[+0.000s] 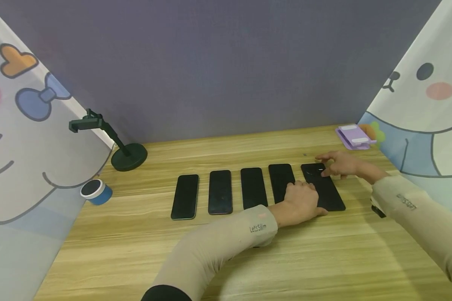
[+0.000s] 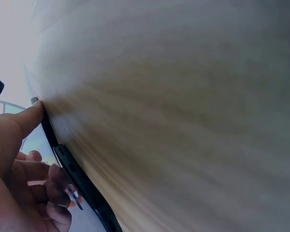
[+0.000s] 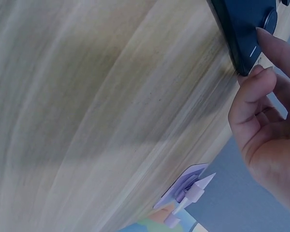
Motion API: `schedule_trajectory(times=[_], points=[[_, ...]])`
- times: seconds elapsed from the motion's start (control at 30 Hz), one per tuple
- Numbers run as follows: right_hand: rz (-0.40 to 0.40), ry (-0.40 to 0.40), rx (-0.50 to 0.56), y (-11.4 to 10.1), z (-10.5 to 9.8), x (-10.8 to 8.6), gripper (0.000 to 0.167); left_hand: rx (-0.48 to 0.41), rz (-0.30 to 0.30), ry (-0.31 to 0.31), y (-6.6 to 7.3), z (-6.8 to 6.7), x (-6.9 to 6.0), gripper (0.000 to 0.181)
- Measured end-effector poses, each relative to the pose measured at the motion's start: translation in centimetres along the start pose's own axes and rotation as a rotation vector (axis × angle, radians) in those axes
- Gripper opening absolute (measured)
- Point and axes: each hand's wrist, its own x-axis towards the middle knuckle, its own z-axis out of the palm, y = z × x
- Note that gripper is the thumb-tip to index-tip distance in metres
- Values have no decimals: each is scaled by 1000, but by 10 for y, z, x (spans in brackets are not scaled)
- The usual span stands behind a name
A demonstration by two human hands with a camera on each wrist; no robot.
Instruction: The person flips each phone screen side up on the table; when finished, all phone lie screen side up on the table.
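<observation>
Several dark phones lie flat in a row, from the leftmost phone [image 1: 185, 197] to the rightmost phone [image 1: 329, 190], whose round camera patch [image 3: 270, 20] shows. My left hand [image 1: 300, 202] reaches low over the right end of the row. Its fingers rest by the second phone from the right [image 1: 281, 177], partly covering it, and its thumb [image 2: 31, 117] touches the rightmost phone's near end. My right hand [image 1: 339, 164] is at that phone's far end. One digit touches its upper face near the camera patch, and another finger lies at the far edge.
A dark green phone stand [image 1: 129, 156] stands at the back left, above a blue-and-white round tub [image 1: 96, 192]. A folded purple stand [image 1: 354, 136] is at the back right corner. A small black object [image 1: 378, 211] lies under the right forearm. A grey panel [image 1: 226, 71] rises behind the table.
</observation>
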Motion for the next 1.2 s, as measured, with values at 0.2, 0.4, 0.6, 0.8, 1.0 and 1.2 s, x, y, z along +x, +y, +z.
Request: schedule_trajectory(times=[0.2, 0.4, 0.6, 0.8, 1.0, 1.2], points=[[8, -59, 69, 1, -4, 3, 76, 19, -30, -31, -2, -1, 0, 86], [30, -107, 205, 11, -5, 7, 75, 13, -31, -49, -2, -1, 1, 86], [55, -124, 319, 21, -6, 10, 69, -14, -33, -70, -3, -2, 2, 87], [50, -90, 346, 25, -6, 12, 67, -35, -50, -81, -5, -4, 2, 87], [55, -92, 364, 28, -7, 10, 64, -52, -40, -68, -7, -4, 2, 87], [68, -113, 386, 27, -12, 4, 62, -54, -53, -80, -8, -4, 2, 85]])
